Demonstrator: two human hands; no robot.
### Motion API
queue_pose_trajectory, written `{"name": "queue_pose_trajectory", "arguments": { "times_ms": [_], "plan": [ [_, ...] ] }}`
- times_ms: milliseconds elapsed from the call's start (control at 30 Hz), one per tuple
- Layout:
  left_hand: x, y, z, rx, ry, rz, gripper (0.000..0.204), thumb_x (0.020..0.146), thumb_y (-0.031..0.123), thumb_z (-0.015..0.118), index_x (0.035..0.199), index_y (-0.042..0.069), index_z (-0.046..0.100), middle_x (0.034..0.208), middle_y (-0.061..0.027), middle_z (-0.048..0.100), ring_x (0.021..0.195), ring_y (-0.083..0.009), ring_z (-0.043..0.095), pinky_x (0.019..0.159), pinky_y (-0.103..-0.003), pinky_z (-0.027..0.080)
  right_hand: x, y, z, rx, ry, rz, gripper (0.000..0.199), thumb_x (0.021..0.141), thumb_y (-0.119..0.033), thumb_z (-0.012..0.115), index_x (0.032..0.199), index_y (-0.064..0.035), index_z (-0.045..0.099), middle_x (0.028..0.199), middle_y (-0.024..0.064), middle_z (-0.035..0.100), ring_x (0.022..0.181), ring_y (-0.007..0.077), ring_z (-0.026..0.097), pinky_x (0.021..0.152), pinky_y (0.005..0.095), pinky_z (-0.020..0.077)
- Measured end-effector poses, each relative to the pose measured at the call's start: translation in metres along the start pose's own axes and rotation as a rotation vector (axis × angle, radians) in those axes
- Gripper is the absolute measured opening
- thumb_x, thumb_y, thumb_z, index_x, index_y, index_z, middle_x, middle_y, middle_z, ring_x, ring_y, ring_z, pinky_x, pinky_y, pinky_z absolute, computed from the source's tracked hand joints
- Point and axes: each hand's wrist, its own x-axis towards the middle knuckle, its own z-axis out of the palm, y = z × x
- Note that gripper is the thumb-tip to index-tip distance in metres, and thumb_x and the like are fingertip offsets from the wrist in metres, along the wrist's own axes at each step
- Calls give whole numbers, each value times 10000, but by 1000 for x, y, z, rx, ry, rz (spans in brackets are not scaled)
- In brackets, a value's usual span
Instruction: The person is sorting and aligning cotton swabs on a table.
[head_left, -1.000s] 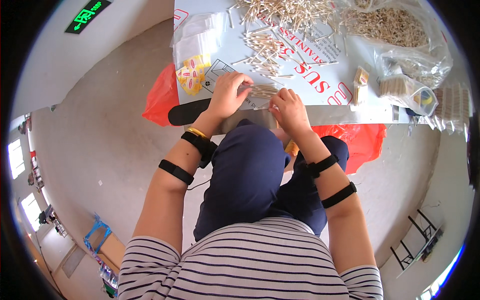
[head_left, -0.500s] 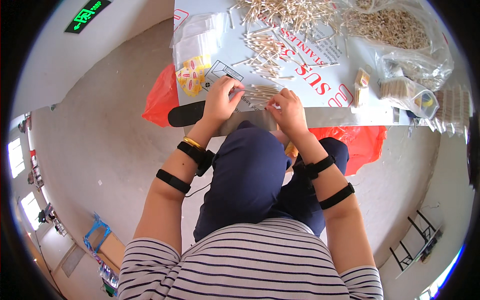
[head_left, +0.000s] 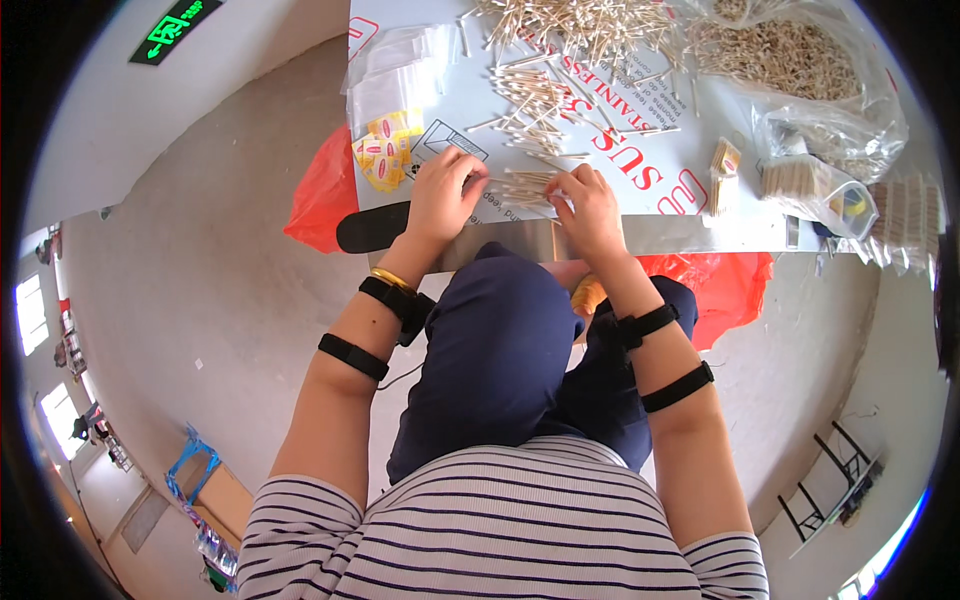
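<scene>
A small row of cotton swabs lies roughly side to side near the front edge of the table, between my two hands. My left hand is curled at the row's left end, thumb and fingertips close together; whatever they pinch is too small to make out. At the right end, the bent fingers and thumb of my right hand close on the swab ends. Just beyond lies a looser cluster of cotton swabs, and behind it a large heap of them.
Clear plastic bags and yellow printed packets lie at the left. On the right are a packed bundle of swabs, a bag of swabs and a big open bag. A black object juts past the front edge.
My right hand has shifted slightly right and toward me along the row's end, its fingers drawn back a little. My left hand has barely moved.
</scene>
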Motion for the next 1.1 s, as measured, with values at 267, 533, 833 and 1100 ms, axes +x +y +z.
{"name": "queue_pose_trajectory", "arguments": {
  "times_ms": [267,533,833,1100],
  "plan": [
    [-1,5,-20,-106,-74,-5,79,866,120,762,895,85,697,882,-49,644,801,-256,646,748,-393,468,-7,-17,-16,70,-7,106,187,874,-114,754,1057,-91,726,933,81,657,913,272,651,833,414,536],
    [6,39,-15,-217,-136,66,88,840,82,774,879,51,702,840,-65,660,769,-250,655,691,-359,516,-11,-28,-2,775,5,429,223,938,-46,715,1149,27,701,954,106,782,867,150,742,790,290,575],
    [-4,18,-21,-177,-123,45,102,824,101,785,843,49,700,825,-73,687,703,-235,647,654,-347,518,-13,-15,12,815,-85,419,204,966,-17,678,1159,47,678,978,108,769,891,142,728,826,276,573],
    [-11,23,-26,-243,-144,-7,159,831,124,796,953,48,726,894,-79,712,792,-233,665,703,-334,526,-26,-13,-19,850,-148,491,140,966,-76,689,1025,49,717,903,106,772,808,145,731,773,293,582]
  ]
}}
